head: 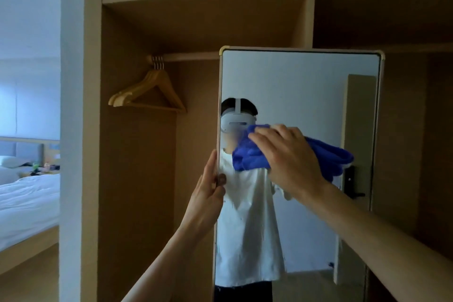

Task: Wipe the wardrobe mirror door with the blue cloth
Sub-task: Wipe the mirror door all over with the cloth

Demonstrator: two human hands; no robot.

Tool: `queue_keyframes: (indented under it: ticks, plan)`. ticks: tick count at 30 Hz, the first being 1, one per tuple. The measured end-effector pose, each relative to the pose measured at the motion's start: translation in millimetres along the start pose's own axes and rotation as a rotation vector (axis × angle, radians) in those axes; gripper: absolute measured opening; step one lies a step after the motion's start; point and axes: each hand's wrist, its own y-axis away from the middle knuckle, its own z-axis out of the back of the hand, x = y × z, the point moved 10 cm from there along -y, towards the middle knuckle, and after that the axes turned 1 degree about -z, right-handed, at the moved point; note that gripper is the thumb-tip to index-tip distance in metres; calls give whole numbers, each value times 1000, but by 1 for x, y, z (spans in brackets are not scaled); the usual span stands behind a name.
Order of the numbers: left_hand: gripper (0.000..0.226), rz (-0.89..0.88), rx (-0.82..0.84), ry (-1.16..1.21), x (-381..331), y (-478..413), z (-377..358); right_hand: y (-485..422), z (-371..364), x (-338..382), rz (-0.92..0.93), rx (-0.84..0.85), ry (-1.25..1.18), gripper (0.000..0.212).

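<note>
The tall mirror door (294, 86) with a pale frame stands in front of the open wardrobe, right of centre. My left hand (208, 189) grips its left edge at mid height, thumb on the glass and fingers behind the frame. A bunched blue cloth (247, 154) lies against the glass at mid height under my right hand (289, 157), which presses it there with fingers spread flat over it. The glass reflects a person in a white shirt and the cloth.
Wooden hangers (149, 93) hang on the wardrobe rail (186, 56) left of the mirror. The wardrobe's side panel (93, 130) and a white wall (71, 130) stand further left. A bed with white sheets (27, 201) shows at the far left.
</note>
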Motion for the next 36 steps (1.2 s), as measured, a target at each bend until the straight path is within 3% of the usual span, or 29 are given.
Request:
queue_keyframes:
  ticks: [4,8,10,14,16,26,30,33,36]
  plan:
    - [83,19,-5,-26,0,0,5,56,-19,59,227,109,-22,45]
    - [82,31,-13,-61,1,2,6,70,-28,76,338,184,-33,39]
    - [80,28,-18,-59,0,3,3,51,-18,60,317,130,19,40]
    - [71,1,-17,-77,-7,6,-1,-12,8,-5,50,7,14,52]
    - [68,-4,-35,-77,-9,6,2,-31,13,-14,10,-12,34,51]
    - [48,-6,-59,-30,-2,-1,6,55,-32,73,342,114,-15,36]
    - [41,4,-39,-41,-4,3,2,7,-8,29,177,27,-2,41]
    - [46,-3,-40,-60,-10,5,3,-44,16,-13,4,-17,22,43]
    - [53,16,-46,-91,-12,10,2,-58,19,-19,-41,-4,23,44]
